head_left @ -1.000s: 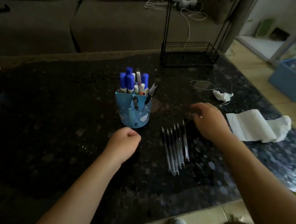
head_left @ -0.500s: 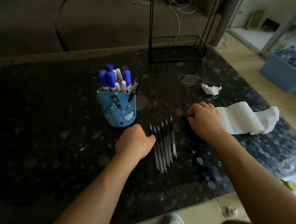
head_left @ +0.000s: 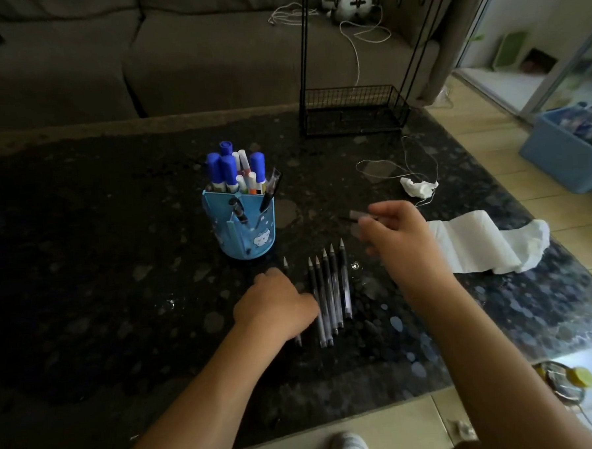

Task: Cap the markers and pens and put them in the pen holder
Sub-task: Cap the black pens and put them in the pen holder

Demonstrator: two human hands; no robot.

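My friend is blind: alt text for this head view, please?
The right hand pinches a pen cap; left hand grips one uncapped pen beside a row of five pens on a dark table. A blue pen holder full of markers stands behind.

Bare left hand (head_left: 274, 304) and right hand (head_left: 398, 232), bare forearms (head_left: 207, 393), pale shoe (head_left: 349, 448) below.
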